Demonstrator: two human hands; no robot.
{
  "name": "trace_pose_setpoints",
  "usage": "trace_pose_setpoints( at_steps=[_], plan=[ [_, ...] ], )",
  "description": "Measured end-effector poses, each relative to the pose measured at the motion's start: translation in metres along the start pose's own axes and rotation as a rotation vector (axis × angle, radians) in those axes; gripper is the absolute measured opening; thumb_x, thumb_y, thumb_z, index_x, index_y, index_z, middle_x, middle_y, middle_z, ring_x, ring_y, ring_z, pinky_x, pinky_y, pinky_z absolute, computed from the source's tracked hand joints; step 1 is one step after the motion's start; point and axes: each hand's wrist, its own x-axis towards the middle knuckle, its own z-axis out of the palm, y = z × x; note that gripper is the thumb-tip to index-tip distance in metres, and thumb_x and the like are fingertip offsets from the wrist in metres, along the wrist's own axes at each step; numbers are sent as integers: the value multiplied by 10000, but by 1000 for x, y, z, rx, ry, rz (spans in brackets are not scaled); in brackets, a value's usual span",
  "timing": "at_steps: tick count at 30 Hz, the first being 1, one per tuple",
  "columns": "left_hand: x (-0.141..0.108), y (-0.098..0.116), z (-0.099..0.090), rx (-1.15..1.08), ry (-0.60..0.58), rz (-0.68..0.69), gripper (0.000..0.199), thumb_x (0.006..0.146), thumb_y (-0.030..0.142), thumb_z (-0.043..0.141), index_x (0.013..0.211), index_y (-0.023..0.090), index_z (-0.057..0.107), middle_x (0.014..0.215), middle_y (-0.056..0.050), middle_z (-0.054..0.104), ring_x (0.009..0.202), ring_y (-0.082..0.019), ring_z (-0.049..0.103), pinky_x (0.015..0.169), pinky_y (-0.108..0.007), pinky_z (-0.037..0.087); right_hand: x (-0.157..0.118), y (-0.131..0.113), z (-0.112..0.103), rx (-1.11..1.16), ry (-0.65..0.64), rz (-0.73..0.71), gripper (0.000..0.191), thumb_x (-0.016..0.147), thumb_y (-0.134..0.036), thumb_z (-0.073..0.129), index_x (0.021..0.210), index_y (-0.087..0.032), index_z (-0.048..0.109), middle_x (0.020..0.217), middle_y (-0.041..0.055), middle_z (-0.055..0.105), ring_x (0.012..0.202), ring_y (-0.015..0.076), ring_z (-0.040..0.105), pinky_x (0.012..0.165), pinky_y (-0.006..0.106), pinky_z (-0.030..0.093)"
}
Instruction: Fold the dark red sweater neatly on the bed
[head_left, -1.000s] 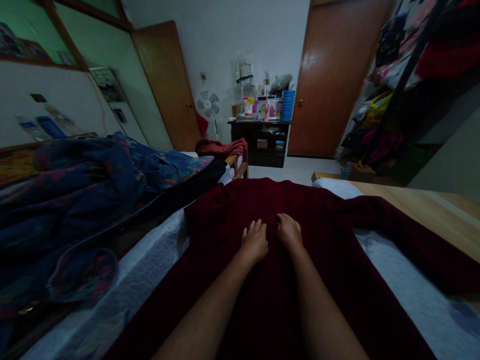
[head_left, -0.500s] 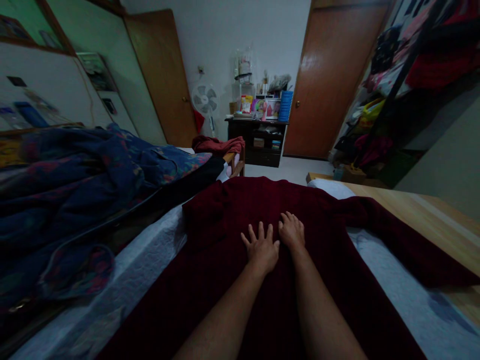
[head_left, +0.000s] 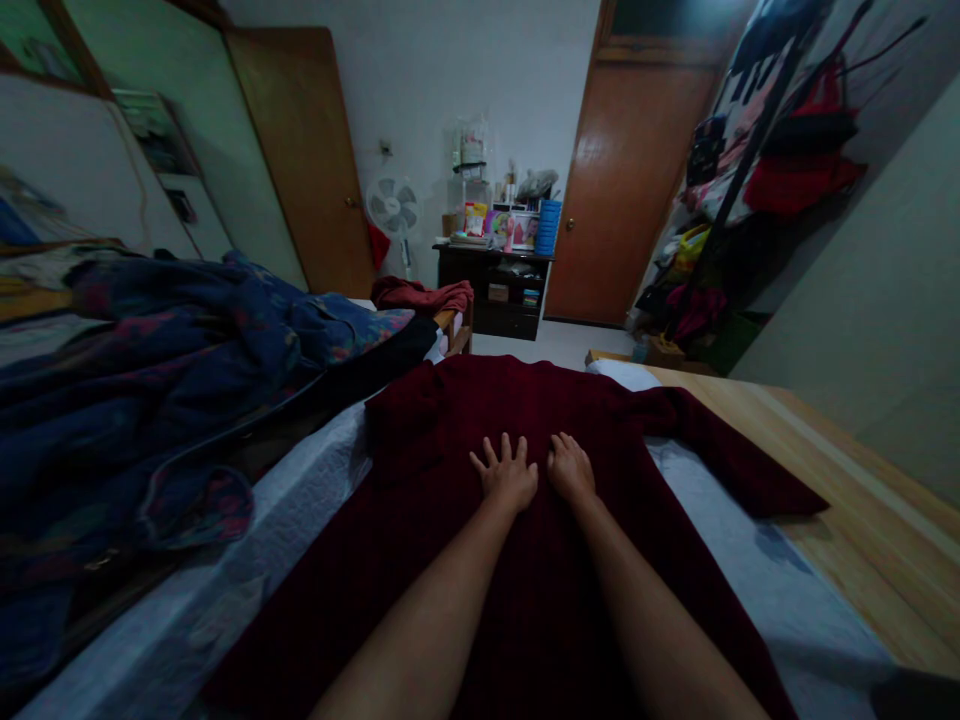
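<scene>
A dark red long-sleeved garment (head_left: 495, 400) lies spread over a pale mattress (head_left: 300, 490). Its sleeve on the right stretches out across the mattress onto a wooden surface, while the one on the left looks folded in against the body. My left hand (head_left: 511, 480) presses flat on the middle of the garment, fingers spread. Just to its right, my right hand (head_left: 571, 470) rests on the same cloth with its fingers closer together and slightly bent. Neither hand is seen gripping the fabric.
On the left is a heap of blue floral cloth (head_left: 202, 360). A light wooden board (head_left: 817, 450) borders the mattress on the right. Farther back are a reddish cloth (head_left: 424, 294), a white fan (head_left: 394, 205), a dark cabinet (head_left: 491, 315) and hanging bags (head_left: 802, 180).
The view has shifted, so the room appears farther left. Both hands stay on the garment; the right hand's fingers look drawn closer together.
</scene>
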Motion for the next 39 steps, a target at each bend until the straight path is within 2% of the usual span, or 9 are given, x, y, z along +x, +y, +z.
trace_pose_setpoints(
  at_steps=[9,13,17,19,21,28,32,36,39],
  plan=[
    [-1,1,-4,25,-38,-13,654,892,559,313,1494,310,259,1591,-78,180,1427,-448,90,1059,-722,89,-80,6,-22,-37,-108,67,485,904,-276,423,1371,-161,485,1476,135,414,1373,283,336,1101,459,246],
    [-5,2,-10,14,-4,6,634,899,525,343,1481,277,301,1572,-104,235,1419,-443,134,1058,-719,113,-111,5,-24,-40,-82,36,492,910,-317,435,1382,-187,479,1494,106,396,1399,299,285,1116,491,207],
    [-15,2,-18,-12,101,169,454,920,311,363,1344,216,494,1506,-96,370,1364,-287,331,1123,-546,223,-122,3,-24,-51,-3,-6,489,923,-326,421,1385,-173,478,1490,107,402,1401,275,286,1134,461,183],
    [-25,1,-21,-13,106,297,402,919,250,362,1273,221,552,1453,-70,448,1318,-219,393,1139,-451,243,-123,3,-24,-54,18,0,486,920,-321,427,1379,-174,485,1484,106,412,1396,270,297,1135,457,180],
    [-37,-2,-21,-6,86,376,389,920,265,382,1268,240,556,1418,-45,494,1323,-202,387,1144,-422,241,-122,2,-25,-49,24,5,487,916,-323,432,1376,-172,490,1481,107,417,1391,272,306,1133,457,182],
    [-81,-28,-14,41,-138,406,586,909,511,413,1457,320,337,1570,-10,262,1442,-301,180,1140,-554,188,-123,2,-24,-27,27,17,476,913,-315,437,1356,-159,508,1469,112,432,1384,280,315,1132,452,182],
    [-94,-36,-8,49,-62,406,597,924,524,372,1474,301,308,1573,-15,254,1446,-281,172,1157,-530,159,-109,-3,-26,39,5,-7,412,889,-214,443,1262,-105,581,1386,158,515,1337,295,383,1115,436,219],
    [-98,-37,-4,42,14,409,591,933,522,354,1468,274,322,1565,-17,277,1440,-268,190,1163,-522,160,-75,-12,-27,175,-47,-115,397,870,-89,402,1193,-140,626,1272,98,613,1205,187,520,1046,274,317],
    [-99,-37,-5,34,26,411,588,933,524,355,1464,274,329,1562,-13,282,1439,-266,191,1163,-522,168,-47,-17,-24,199,-41,-87,390,868,-88,423,1188,-165,632,1217,78,641,1127,163,563,981,231,364]
  ],
)
